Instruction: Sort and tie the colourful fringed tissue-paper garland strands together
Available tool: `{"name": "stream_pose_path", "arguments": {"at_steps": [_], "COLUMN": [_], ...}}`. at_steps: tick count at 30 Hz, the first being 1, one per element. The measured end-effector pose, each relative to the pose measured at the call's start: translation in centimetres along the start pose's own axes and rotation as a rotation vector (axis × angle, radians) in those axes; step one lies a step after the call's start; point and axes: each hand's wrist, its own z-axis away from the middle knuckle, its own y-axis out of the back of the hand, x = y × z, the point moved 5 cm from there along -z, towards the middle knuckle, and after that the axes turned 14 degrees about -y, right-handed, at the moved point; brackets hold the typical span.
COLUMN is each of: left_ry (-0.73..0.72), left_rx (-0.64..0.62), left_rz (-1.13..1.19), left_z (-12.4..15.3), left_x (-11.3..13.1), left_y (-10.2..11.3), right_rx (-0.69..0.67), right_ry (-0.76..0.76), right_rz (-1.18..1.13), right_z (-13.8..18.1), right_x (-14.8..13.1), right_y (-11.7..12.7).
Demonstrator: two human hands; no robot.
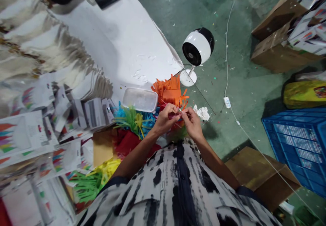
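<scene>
My left hand (165, 119) and my right hand (191, 121) meet in front of my chest, fingers pinched together on a small pink-red paper piece (177, 116) held between them. Just beyond the hands lies a pile of orange fringed paper (170, 92). Green, yellow and blue fringed paper strips (133, 119) lie to the left of my left hand, with red paper (127, 143) below them. A clear plastic box (140, 99) rests upside down above the strips.
A white table (119, 39) holds stacks of printed packaging cards (38, 124) at the left. On the green floor stand a small white fan (198, 48), a white cable (226, 66), a blue crate (300, 144) and cardboard boxes (277, 32).
</scene>
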Motion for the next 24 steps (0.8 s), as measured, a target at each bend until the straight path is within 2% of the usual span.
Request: {"name": "stream_pose_path", "arguments": {"at_steps": [4,8,11,13,15,16,17,20,22,24], "left_ry": [-0.09,-0.056,-0.029,-0.047,-0.045,0.001,0.06,0.121,0.141,0.152], "left_rx": [-0.064,-0.167,-0.168,-0.14,-0.127,-0.133,-0.179,-0.239,-0.259,-0.258], "left_rz": [-0.14,-0.381,-0.462,-0.476,-0.538,-0.623,-0.719,-0.793,-0.82,-0.84], "left_z": [0.9,2.1,3.9,6.0,8.8,10.3,11.8,15.2,16.4,16.8], "left_x": [0.4,-0.2,-0.7,-0.7,-0.7,-0.9,-1.2,-1.6,-2.1,-2.8], "left_y": [-0.2,-0.4,0.6,2.2,4.7,6.2,7.7,11.2,12.3,12.5], "right_rx": [0.042,0.168,0.205,0.192,0.174,0.161,0.145,0.109,0.095,0.075], "right_ry": [0.056,0.084,0.072,0.044,0.021,0.012,0.002,-0.024,-0.034,-0.039], "right_rz": [0.055,0.085,0.061,0.018,-0.03,-0.052,-0.073,-0.134,-0.162,-0.174], "right_z": [0.8,0.6,0.0,-0.1,-0.1,-0.1,-0.1,-0.1,-0.3,-0.4], "right_x": [-0.4,0.9,2.1,2.5,2.6,2.6,2.5,2.2,2.2,2.3], "right_y": [0.3,1.0,1.3,1.3,1.2,1.2,1.1,0.6,0.2,-0.2]}}
